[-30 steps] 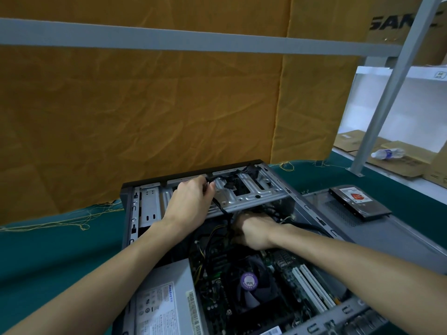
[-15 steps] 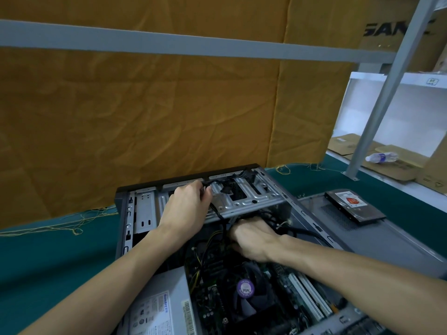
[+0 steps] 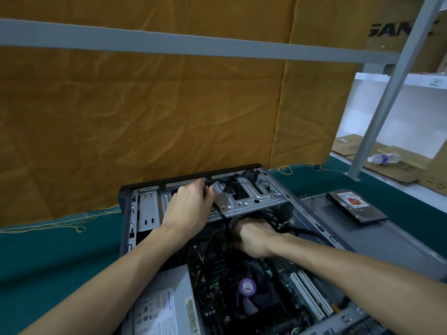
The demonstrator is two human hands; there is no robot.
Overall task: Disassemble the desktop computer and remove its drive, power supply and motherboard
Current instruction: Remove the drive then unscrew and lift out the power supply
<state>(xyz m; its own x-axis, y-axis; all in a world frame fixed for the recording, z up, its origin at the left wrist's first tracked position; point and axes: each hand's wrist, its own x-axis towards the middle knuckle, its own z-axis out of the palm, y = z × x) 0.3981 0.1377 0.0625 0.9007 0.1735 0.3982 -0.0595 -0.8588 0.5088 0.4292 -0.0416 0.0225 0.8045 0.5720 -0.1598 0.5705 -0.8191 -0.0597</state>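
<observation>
Head view: green table [image 3: 48, 257], orange backdrop [image 3: 145, 112].

Open computer case [image 3: 135, 213] on a green tabletop [image 3: 48, 257]. Left hand [image 3: 188, 209] grips a black cable [image 3: 222, 213] at the drive cage [image 3: 251, 199]; right hand [image 3: 256, 238] reaches beneath it. A hard drive [image 3: 355, 206] lies on the detached side panel [image 3: 396, 240].

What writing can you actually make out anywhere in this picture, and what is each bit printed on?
"SAN", cut off by the post: on the cardboard box at upper right.
Purple fan sticker: printed word upside down, not surely readable.
Power supply label: blue brand word and fine print, too small.
Hard drive label: red mark, text too small.
Shelf tag: blurred.
</observation>
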